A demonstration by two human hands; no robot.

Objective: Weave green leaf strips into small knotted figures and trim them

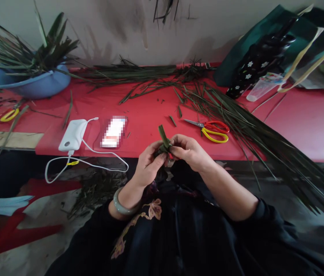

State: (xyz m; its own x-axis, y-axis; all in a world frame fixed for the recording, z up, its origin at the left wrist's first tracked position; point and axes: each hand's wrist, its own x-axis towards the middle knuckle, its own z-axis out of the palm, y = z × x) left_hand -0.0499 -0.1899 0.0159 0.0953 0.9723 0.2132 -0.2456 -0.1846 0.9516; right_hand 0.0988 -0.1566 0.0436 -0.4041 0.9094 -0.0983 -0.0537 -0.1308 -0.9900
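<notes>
A small folded piece of green leaf (163, 138) is held between both hands, just off the front edge of the red table. My left hand (151, 161) pinches it from the left, thumb on top, a pale bangle on the wrist. From the right, my right hand (187, 150) grips the same piece with thumb and forefinger. One flat strip end sticks up above the fingers; the lower part is hidden by them. Scissors (215, 131) with red and yellow handles lie on the table beyond my right hand, blades pointing left.
On the red table (144, 111) are a phone (114, 132), a white power bank (73, 135) with a cable, long leaves (236, 111), a blue basin (43, 85), other scissors (9, 114), a plastic cup (265, 87) and a green bag (254, 38).
</notes>
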